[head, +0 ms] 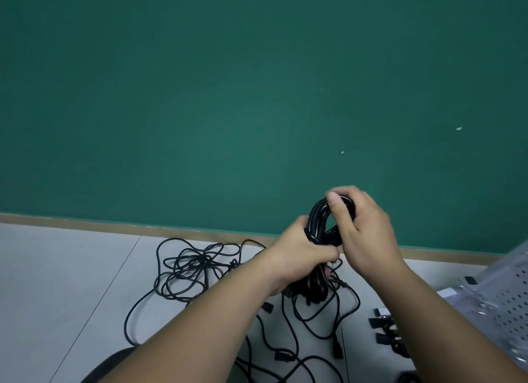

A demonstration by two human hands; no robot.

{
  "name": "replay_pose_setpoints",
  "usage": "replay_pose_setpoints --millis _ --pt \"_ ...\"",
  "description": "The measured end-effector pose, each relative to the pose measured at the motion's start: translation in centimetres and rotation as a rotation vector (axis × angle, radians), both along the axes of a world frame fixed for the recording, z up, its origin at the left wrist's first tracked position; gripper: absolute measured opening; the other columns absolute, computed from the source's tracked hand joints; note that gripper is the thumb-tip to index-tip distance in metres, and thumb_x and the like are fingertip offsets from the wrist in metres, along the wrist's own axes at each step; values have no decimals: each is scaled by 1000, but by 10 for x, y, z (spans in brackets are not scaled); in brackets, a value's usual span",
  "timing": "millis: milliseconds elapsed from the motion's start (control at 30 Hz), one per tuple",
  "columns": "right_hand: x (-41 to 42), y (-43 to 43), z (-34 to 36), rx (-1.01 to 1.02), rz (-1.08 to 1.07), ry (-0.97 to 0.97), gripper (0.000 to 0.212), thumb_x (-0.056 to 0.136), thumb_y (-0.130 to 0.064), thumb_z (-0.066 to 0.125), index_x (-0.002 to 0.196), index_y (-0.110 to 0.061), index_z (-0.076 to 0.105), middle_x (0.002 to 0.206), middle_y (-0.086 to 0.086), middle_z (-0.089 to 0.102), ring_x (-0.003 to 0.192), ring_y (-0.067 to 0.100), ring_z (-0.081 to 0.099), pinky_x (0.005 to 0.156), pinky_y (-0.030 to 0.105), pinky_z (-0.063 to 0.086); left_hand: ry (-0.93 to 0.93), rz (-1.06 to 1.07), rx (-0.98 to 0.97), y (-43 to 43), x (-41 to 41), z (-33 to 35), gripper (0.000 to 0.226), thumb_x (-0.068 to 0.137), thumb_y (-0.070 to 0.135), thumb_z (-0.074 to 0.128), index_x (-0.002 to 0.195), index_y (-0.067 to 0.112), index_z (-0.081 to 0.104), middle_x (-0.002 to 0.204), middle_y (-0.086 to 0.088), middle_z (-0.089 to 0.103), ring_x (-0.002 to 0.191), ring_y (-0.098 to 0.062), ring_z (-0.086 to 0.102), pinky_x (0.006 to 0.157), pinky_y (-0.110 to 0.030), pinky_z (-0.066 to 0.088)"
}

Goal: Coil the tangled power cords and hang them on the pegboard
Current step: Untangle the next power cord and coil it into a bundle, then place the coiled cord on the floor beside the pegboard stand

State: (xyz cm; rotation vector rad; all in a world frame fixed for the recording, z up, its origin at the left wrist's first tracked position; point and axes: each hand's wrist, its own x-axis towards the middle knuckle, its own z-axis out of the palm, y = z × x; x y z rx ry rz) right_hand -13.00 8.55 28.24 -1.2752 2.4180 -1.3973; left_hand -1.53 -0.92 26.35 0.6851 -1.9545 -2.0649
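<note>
Judging from the bunched loops, the coiled black power cord (321, 220) is taken to be light, limp and somewhat springy, so that the turns would likely spread if released. It is held in the air, up and well to the left of the pegboard (508, 297). The left hand (300, 248) is wrapped round the waist of the bundle, fingers curled tight. The right hand (363, 225) is closed over the top loop, which is pinned under the thumb. The waist is judged the best place to take hold, since all turns are gathered there. The tangled cords (188, 265) are left on the floor, farther left of the pegboard. Black plug ends (380, 322) lie just beside its left edge. No brand, label or writing can be read anywhere.
</note>
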Motion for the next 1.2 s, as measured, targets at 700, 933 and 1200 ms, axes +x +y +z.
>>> replay_pose_setpoints --millis 700,933,1200 --pt "-26 88 -80 81 -190 -770 39 103 -47 65 105 -9 73 71 0 63 47 3 54 45 18 41 -262 -200 -517 63 -30 -87 56 73 31 83 119 39 53 96 13 73 84 -5 70 77 -37 60" --pt "-15 148 -161 71 -522 -909 48 98 -59 66 95 -11 69 83 9 67 71 24 62 61 36 53 -433 -423 -389 111 -24 -151 32 83 25 80 105 29 57 93 -2 70 72 -16 69 57 -35 57" --pt "-3 188 -232 206 -678 -1237 76 95 -61 67 141 -3 48 108 14 65 100 34 71 88 56 64 -581 -531 -366 146 -13 -233 31 94 24 64 122 27 53 104 1 69 88 -12 68 69 -26 54"
